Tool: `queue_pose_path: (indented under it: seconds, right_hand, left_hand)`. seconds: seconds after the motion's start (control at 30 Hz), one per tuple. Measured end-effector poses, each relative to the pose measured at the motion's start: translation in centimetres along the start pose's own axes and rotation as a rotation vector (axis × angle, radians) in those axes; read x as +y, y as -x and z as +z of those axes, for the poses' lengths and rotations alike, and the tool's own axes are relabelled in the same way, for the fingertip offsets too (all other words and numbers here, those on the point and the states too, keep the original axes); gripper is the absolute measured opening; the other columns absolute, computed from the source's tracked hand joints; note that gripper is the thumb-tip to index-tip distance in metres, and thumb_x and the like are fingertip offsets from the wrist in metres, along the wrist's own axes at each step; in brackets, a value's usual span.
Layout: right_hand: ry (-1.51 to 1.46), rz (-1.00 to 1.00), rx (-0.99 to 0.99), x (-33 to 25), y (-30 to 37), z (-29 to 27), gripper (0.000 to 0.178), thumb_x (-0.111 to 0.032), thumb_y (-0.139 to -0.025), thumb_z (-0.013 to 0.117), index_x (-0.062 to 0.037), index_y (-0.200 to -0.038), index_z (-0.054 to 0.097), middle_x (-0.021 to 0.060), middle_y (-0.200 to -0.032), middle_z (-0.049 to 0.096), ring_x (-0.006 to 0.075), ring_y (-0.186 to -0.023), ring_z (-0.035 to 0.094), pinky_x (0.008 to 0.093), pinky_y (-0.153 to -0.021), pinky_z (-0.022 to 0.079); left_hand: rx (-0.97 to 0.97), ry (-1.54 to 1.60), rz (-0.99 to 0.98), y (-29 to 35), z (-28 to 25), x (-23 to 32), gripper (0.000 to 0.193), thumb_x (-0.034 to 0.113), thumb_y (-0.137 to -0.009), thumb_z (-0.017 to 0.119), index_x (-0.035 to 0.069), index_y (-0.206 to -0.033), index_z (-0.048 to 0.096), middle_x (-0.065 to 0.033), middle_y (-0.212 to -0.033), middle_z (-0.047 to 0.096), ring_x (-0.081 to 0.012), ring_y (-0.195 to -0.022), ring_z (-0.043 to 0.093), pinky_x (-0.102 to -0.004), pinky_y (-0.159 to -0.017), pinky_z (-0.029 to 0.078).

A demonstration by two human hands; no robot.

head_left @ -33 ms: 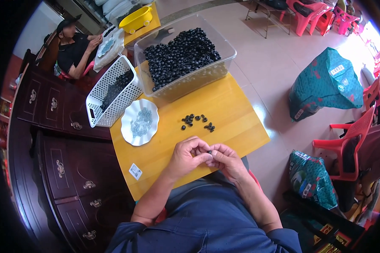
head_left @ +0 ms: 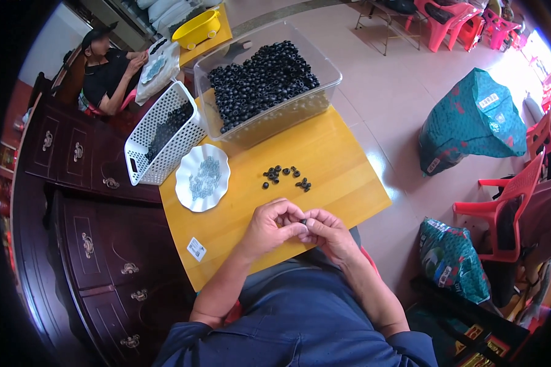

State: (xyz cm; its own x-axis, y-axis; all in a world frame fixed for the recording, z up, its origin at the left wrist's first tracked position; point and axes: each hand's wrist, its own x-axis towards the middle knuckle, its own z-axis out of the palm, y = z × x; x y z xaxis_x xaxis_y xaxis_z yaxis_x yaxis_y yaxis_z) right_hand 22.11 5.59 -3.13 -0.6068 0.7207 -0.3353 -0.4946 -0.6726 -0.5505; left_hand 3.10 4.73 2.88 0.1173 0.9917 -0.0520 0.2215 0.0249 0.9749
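Over the near edge of the yellow table [head_left: 251, 211], my left hand [head_left: 272, 225] and my right hand [head_left: 329, 230] meet fingertip to fingertip. Both are closed in a pinch on one small black ring-like part [head_left: 303, 221], mostly covered by the fingers. Just beyond them lies a loose group of similar small black parts [head_left: 277, 173], some with a hole through the middle. To the left is a white wavy-rimmed plate [head_left: 221, 160] holding many small clear, pale bluish pieces [head_left: 205, 177].
A clear plastic bin [head_left: 269, 122] full of black parts stands at the table's far side, beside a white perforated basket [head_left: 142, 131]. A dark wooden cabinet [head_left: 104, 257] borders the left. Teal bags [head_left: 471, 125] and red chairs [head_left: 520, 196] are at right. Another person [head_left: 107, 76] sits far left.
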Motion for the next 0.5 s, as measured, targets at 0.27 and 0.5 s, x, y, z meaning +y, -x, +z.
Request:
queue_pose_path:
  seconds: [0.27, 0.5]
  right_hand:
    - [-0.179, -0.022, 0.021, -0.4, 0.1, -1.4, 0.024, -0.017, -0.104, 0.064, -0.0026, -0.123, 0.065, 0.0091, -0.104, 0.075, 0.0132, -0.084, 0.071, 0.0283, -0.08, 0.059]
    - [-0.187, -0.032, 0.026, -0.5, 0.6, -2.1, 0.026, -0.017, -0.103, 0.064, -0.0017, -0.124, 0.065, 0.0089, -0.105, 0.075, 0.013, -0.083, 0.071, 0.0286, -0.08, 0.059]
  left_hand:
    - [0.165, -0.552, 0.15, -3.3, -0.8, -2.5, 0.024, 0.007, -0.084, 0.08, 0.004, -0.107, 0.071, -0.0077, -0.091, 0.07, -0.0178, -0.071, 0.07, -0.0309, -0.065, 0.054]
    - [0.159, -0.867, 0.267, -5.2, 0.3, -3.8, 0.018, 0.014, -0.087, 0.075, 0.007, -0.103, 0.072, -0.0082, -0.1, 0.07, -0.0302, -0.09, 0.07, -0.0409, -0.076, 0.058]
